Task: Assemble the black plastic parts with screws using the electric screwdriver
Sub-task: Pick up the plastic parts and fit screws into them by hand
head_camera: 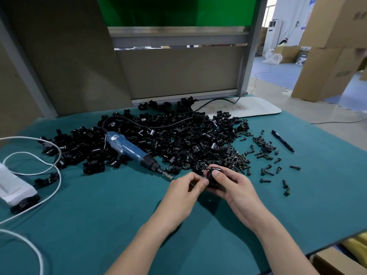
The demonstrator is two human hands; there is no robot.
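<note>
My right hand [231, 185] grips a black plastic part [213, 176] just above the green mat, thumb across its top. My left hand [187, 185] pinches a small dark screw [193, 184] right beside that part, at its left side. A big heap of black plastic parts [168, 139] fills the middle of the table. Loose black screws [266, 155] lie scattered to the right of the heap. The blue electric screwdriver [129, 148] lies on the heap's near edge, tip pointing toward my hands, held by neither hand.
A white power strip [14, 185] with white cable [51, 167] sits at the left edge. A black pen [283, 140] lies at far right. A white board [244, 109] lies behind the heap. Cardboard boxes [333, 46] stand off the table's right. The green mat [119, 215] covers the table.
</note>
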